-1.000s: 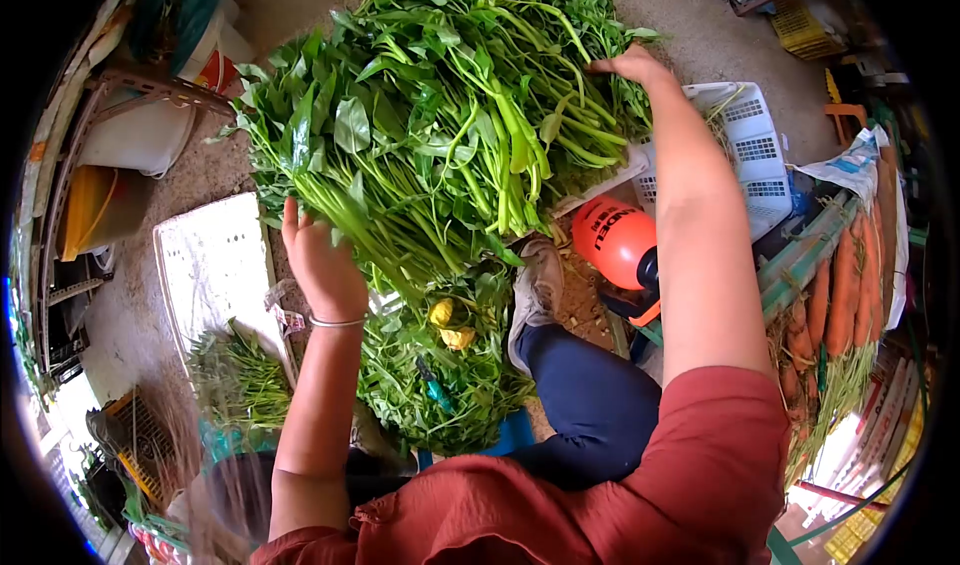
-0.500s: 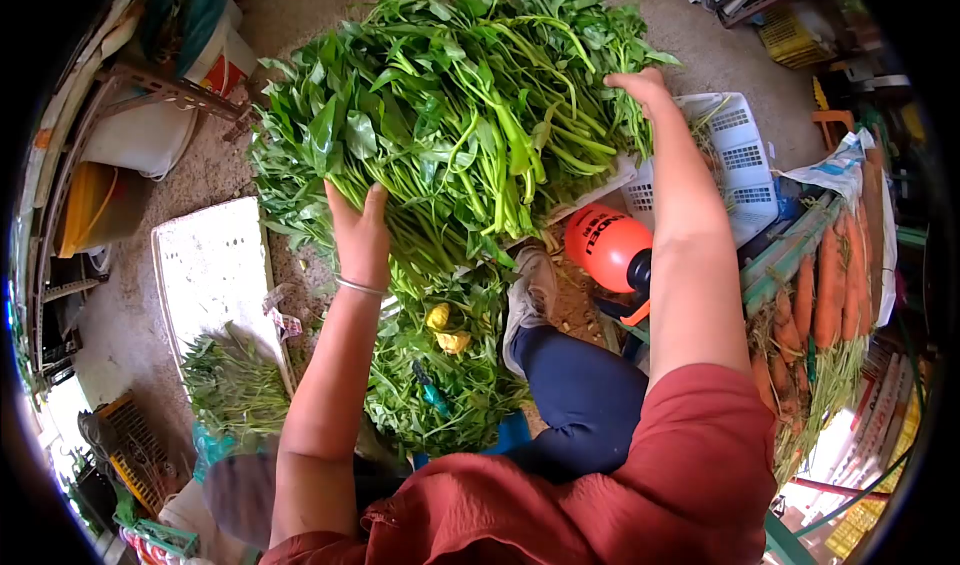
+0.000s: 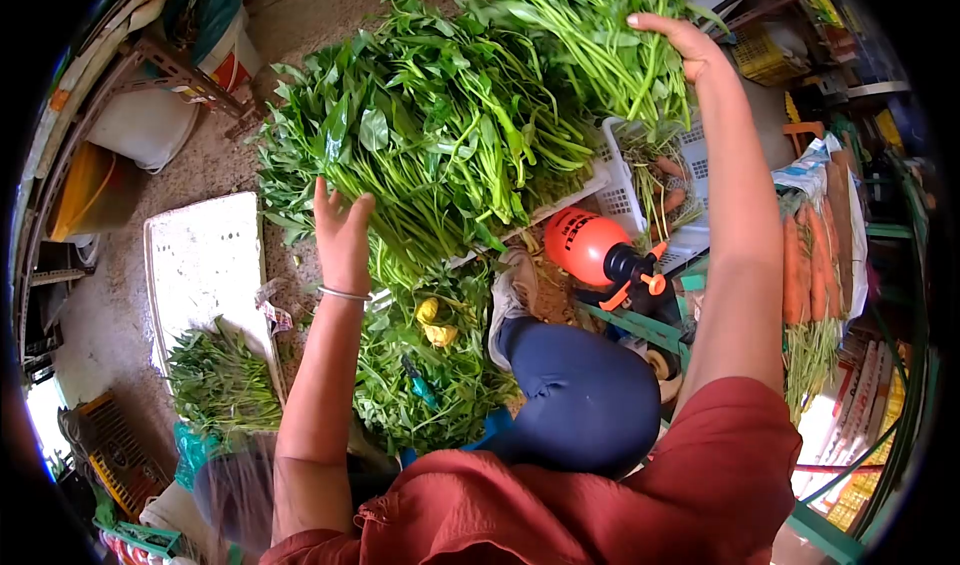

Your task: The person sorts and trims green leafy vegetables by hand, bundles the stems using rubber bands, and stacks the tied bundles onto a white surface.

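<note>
The right hand [image 3: 695, 53] now raises a bunch of leafy greens [image 3: 605, 45] at the far right, its grip closed around the stems, so this portion looks largely parted from the main heap [image 3: 430, 125], far centre. The left hand [image 3: 343, 240] is at the heap's near left edge; whether its grip is closed, I cannot tell. Unlike earlier, orange roots [image 3: 673, 201] show in the white basket [image 3: 621, 197]
</note>
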Motion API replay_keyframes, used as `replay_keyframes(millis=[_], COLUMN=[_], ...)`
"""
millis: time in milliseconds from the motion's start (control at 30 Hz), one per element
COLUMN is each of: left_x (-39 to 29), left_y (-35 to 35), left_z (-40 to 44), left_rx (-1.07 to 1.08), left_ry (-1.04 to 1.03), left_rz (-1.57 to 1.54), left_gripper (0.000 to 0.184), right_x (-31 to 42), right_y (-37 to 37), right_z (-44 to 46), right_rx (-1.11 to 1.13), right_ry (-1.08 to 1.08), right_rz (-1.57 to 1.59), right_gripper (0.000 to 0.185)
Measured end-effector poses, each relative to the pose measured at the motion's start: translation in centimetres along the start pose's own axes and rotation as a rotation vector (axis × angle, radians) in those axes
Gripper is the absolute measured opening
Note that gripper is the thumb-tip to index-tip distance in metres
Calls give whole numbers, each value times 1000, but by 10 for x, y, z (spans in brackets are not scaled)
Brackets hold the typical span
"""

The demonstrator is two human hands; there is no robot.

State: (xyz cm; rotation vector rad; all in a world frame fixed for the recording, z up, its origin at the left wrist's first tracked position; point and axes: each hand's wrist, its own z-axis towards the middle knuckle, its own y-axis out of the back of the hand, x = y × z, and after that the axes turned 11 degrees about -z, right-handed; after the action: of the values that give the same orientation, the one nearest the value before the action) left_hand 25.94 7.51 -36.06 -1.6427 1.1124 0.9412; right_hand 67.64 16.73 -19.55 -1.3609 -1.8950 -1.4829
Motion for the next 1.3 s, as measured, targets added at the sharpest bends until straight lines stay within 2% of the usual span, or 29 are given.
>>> replay_keyframes(millis=[67,100,133,167,200,267,300,367,400,433,467,533,600,633,800,867,967,1000,1033,1067,1133,1200,1267,1300], left_x=[-1,0,1,1,2,5,1,-7,-8,-7,-3,4,9,5,-2,-1,-10,-27,-41,-56,-84,-90,-82,-75], left_y=[-3,-4,-5,-7,-9,-16,-20,-26,-28,-25,-21,-14,-7,-6,-6,-5,-15,-28,-39,-52,-103,-151,-207,-231], left_z=[-1,0,0,0,0,0,0,-8,-9,-8,-7,-2,1,1,8,14,32,35,42,51,64,88,100,96], left_rx=[31,26,19,22,39,66,50,23,48,50,52,35,-112,-98,-173,-191,-83,-27,14,53,281,615,841,881], left_ry=[13,9,8,9,5,3,-10,2,-56,-24,8,2,-57,-53,-50,-136,-393,-489,-648,-806,-893,-874,-856,-900], left_rz=[10,6,2,3,-23,-51,-31,40,22,-30,-82,-100,-29,-16,-12,67,152,147,362,580,487,429,620,771], left_gripper=[74,74,74,74,74,74,74,75,74,74,73,74,76,81,74,71,64,62,58,54,45,41,40,41], right_x=[16,36,25,2,-49,-62,-60,-57,-44,-42,-41,-36,-18,-15,-33,-45,-103,-131,-149,-156,-160,-166,-182,-194], right_y=[-17,-43,-64,-90,-121,-184,-187,-171,-162,-153,-151,-148,-136,-128,-88,-62,-18,-5,3,1,-17,-31,-42,-46], right_z=[-1,-22,-10,7,62,48,46,44,33,25,21,16,-3,-6,15,37,98,119,130,126,111,112,128,139], right_rx=[226,10,-32,6,234,-9,20,68,62,134,79,90,95,59,-61,-71,-171,-213,-244,-239,-270,-178,-99,-107], right_ry=[-89,-134,-181,-106,-125,-285,-259,-243,-250,-213,-225,-230,-241,-202,-124,-250,-390,-401,-409,-421,-359,-399,-396,-392], right_rz=[157,-51,-151,-340,-485,-586,-526,-447,-418,-357,-335,-405,-392,-388,-278,-204,-246,-481,-718,-710,-914,-882,-1067,-1126], right_gripper=[59,44,45,47,47,49,44,61,70,81,97,109,113,115,102,81,71,66,62,62,58,64,71,75])
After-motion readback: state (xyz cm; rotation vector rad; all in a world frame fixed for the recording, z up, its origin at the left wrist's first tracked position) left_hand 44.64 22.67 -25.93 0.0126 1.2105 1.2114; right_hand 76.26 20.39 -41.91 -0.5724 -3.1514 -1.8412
